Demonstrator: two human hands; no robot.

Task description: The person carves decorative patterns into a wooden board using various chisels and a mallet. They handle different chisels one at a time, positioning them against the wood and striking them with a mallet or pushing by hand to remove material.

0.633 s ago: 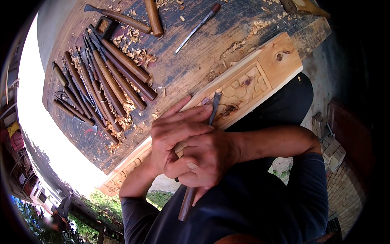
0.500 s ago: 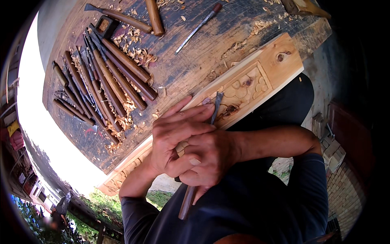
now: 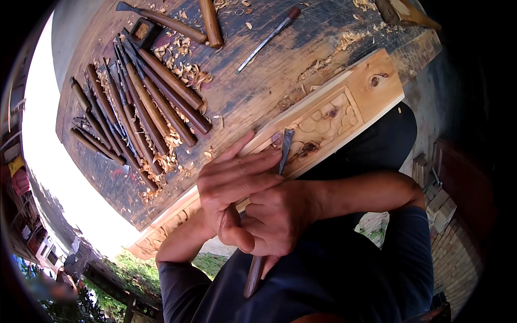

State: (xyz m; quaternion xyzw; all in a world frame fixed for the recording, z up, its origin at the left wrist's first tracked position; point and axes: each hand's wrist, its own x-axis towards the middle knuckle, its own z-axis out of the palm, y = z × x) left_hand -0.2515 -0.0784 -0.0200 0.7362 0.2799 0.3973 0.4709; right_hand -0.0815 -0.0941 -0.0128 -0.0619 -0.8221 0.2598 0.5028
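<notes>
Wood curls [image 3: 195,74] lay on the scratched table [image 3: 242,99], with grass [image 3: 126,271] and bricks [image 3: 453,242] beyond. The right hand [image 3: 281,215] gripped a chisel [image 3: 287,146]; the left hand [image 3: 229,185] spread open over the board [image 3: 323,119].

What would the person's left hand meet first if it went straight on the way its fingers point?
The left hand would probably first meet the dark, flat metal blade of the brown wooden-handled chisel; whether the fingertips already touch it is unclear.

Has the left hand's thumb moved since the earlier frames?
Yes: the left hand's thumb has swung toward the view's lower edge, farther from the dark knot in the carved board.
</notes>
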